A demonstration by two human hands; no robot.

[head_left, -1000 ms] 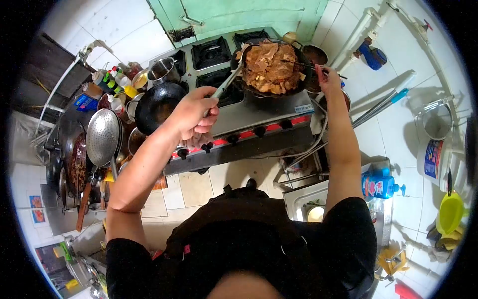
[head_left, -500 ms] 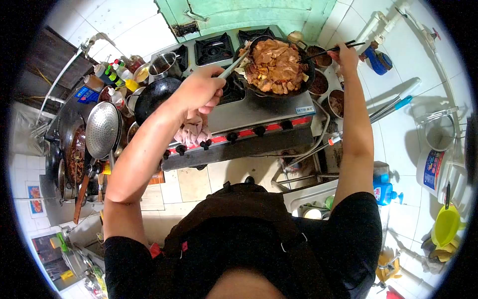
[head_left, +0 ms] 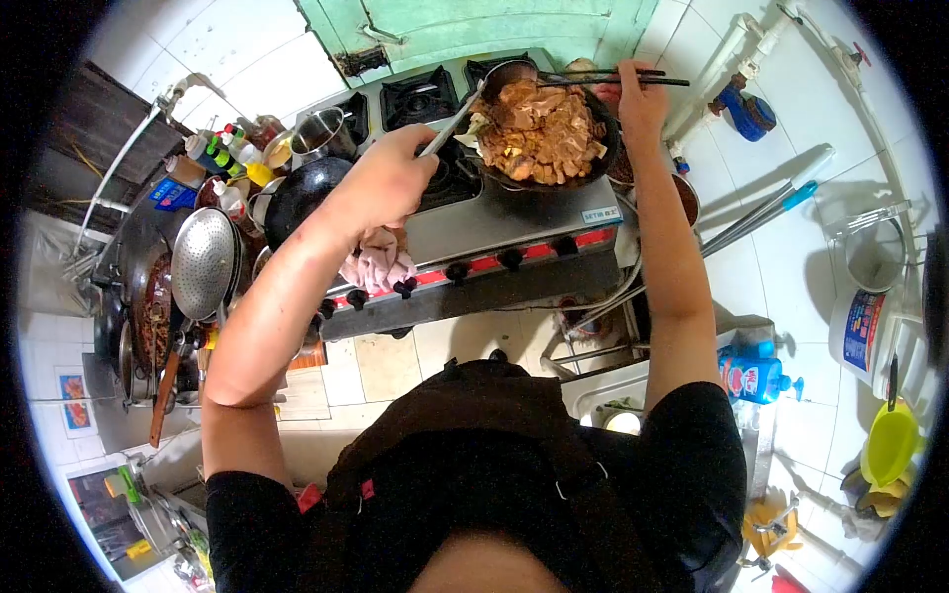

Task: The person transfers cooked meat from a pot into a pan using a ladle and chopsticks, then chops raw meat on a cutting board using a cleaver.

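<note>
My left hand [head_left: 400,180] is closed round the handle of a metal ladle [head_left: 511,75], whose bowl rests at the back left of a dark wok. Brown sauced meat slices [head_left: 546,136] are heaped in the wok [head_left: 605,119], which sits on the stove's right burner. On the wok's far right side, my right hand [head_left: 641,104] grips a pair of dark chopsticks [head_left: 657,79]. They lie almost level, and their tips reach over the back of the meat near the ladle bowl. Some pale pieces show at the wok's left edge.
Left of the stove [head_left: 450,232] stand an empty-looking black wok [head_left: 297,203], a steel pot [head_left: 321,136], sauce bottles [head_left: 237,148] and a perforated strainer [head_left: 205,262]. A pink cloth [head_left: 379,262] hangs at the stove's front. Blue bottles [head_left: 756,378] stand at right.
My right hand has moved left and back with the chopsticks, which now point over the meat's rear. The ladle bowl has risen into view at the wok's back left.
</note>
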